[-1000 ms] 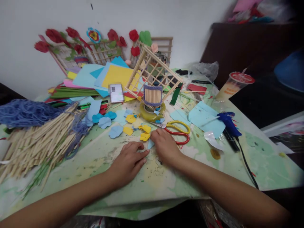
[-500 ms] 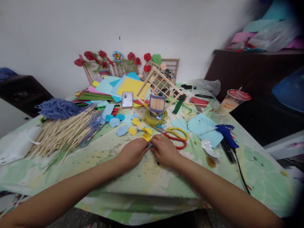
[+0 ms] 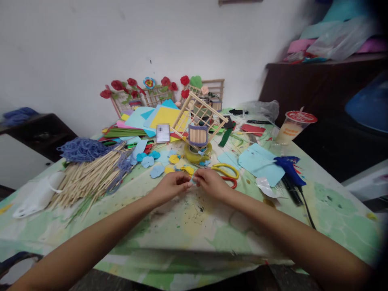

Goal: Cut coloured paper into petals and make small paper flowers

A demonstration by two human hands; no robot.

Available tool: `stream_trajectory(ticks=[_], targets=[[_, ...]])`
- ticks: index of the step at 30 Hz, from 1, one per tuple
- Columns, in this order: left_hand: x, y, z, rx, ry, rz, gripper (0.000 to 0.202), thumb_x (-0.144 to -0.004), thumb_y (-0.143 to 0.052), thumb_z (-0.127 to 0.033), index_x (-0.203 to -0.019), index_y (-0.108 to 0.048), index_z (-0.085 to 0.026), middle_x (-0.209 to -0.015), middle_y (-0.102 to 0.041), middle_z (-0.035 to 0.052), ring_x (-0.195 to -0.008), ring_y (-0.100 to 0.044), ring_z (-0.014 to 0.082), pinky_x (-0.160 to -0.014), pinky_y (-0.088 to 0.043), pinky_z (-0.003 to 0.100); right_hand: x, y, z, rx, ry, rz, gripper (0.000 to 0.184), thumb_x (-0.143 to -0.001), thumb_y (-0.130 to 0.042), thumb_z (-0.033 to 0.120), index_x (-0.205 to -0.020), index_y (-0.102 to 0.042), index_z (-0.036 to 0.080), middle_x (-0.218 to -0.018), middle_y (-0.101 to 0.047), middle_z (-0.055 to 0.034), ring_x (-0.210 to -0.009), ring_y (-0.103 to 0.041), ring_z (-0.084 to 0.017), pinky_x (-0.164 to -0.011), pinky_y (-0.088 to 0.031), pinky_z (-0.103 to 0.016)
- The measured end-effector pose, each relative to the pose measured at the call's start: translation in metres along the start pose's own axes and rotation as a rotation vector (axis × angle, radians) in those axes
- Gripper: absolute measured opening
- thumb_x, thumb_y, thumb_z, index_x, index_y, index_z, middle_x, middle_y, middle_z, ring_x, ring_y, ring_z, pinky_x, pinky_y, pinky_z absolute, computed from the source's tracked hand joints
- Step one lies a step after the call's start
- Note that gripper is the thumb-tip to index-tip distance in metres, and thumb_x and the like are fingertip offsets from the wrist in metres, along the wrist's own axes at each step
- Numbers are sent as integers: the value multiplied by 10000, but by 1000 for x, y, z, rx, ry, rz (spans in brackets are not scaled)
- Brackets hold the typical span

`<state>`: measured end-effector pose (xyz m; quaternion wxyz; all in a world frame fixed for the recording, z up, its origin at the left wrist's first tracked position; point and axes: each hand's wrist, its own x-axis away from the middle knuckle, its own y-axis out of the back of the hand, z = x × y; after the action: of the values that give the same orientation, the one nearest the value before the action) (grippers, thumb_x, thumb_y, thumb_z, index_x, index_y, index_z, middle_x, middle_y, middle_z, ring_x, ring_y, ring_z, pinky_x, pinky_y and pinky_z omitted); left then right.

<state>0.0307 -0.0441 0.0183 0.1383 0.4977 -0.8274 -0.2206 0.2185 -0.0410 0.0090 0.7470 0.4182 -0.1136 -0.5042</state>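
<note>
My left hand [image 3: 173,186] and my right hand [image 3: 210,182] meet above the front middle of the table. Between their fingertips is a small light-blue paper piece [image 3: 193,180], mostly covered by the fingers; both hands pinch it. Just beyond my fingers lie yellow paper flowers [image 3: 188,169] and, to the left, blue paper flowers [image 3: 148,162]. Scissors [image 3: 226,171] with red and yellow handles rest behind my right hand, partly hidden by it. A roll of yellowish tape [image 3: 194,155] stands behind, with a small stick lattice frame [image 3: 198,135] tilted above it.
Left are a bundle of thin sticks [image 3: 91,176], purple yarn [image 3: 83,149] and a white glue bottle [image 3: 39,198]. To the right lie blue paper [image 3: 257,161], a blue glue gun [image 3: 289,169] with its cord and a lidded drink cup [image 3: 294,127]. Coloured paper sheets [image 3: 166,118] lie behind.
Both hands have lifted a little off the table with the small blue paper, and my left fingers have loosened and spread slightly. The camera view has tilted up a little.
</note>
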Motion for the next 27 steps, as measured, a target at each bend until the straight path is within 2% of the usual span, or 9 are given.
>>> stream_trajectory(ticks=[4,7,9,11,14,18,22,27], targets=[[-15,-9,-1,274,67,-79,209,-730,-663,-332,-691,-592,-140,-571,-539,-17,-518,-479,97,-513,-372,201,2,16,-5,105,6,-91,154,-890,-448,180,-868,-600,160,-831,-636,-41,-771,-553,-149,-675,-376,-245],[-23,-14,3,638,130,-160,223,-719,-694,-305,-711,-552,-132,-619,-561,-13,-506,-479,65,-495,-379,167,10,28,-13,394,-79,-167,143,-856,-496,231,-927,-587,147,-925,-622,-96,-903,-537,-211,-749,-376,-297],[-26,-13,6,828,168,-190,198,-732,-693,-254,-728,-545,-122,-663,-589,5,-507,-490,46,-490,-398,140,15,33,-18,576,-159,-125,205,-831,-529,328,-877,-587,137,-901,-608,-126,-901,-532,-251,-744,-374,-328],[-26,-9,8,948,206,-214,145,-760,-665,-188,-750,-539,-117,-687,-611,23,-513,-512,39,-499,-430,122,19,34,-22,627,-217,-64,273,-855,-474,393,-859,-581,143,-865,-604,-126,-847,-545,-250,-706,-373,-327],[-24,-1,11,1065,256,-252,69,-809,-591,-109,-779,-529,-119,-724,-640,46,-539,-560,45,-530,-485,122,19,32,-26,592,-244,-10,259,-869,-430,368,-905,-566,150,-875,-607,-119,-837,-559,-236,-682,-363,-309],[-23,7,12,1133,296,-285,55,-835,-533,-75,-793,-543,-109,-750,-658,64,-540,-587,53,-536,-514,132,15,33,-29,559,-300,41,189,-781,-518,283,-918,-545,154,-866,-611,-107,-822,-569,-228,-647,-344,-290],[-22,11,11,1144,251,-348,59,-820,-551,-67,-789,-548,-117,-719,-653,51,-549,-602,61,-548,-522,133,15,41,-31,526,-353,36,361,-676,-563,174,-1035,-530,160,-904,-613,-98,-774,-573,-214,-595,-333,-276],[-22,11,7,1160,208,-429,47,-845,-539,-92,-812,-544,-125,-838,-664,73,-672,-642,80,-624,-538,146,14,50,-31,216,-416,-98,591,-716,-590,365,-1268,-444,211,-911,-606,-74,-607,-544,-159,-559,-390,-283]])
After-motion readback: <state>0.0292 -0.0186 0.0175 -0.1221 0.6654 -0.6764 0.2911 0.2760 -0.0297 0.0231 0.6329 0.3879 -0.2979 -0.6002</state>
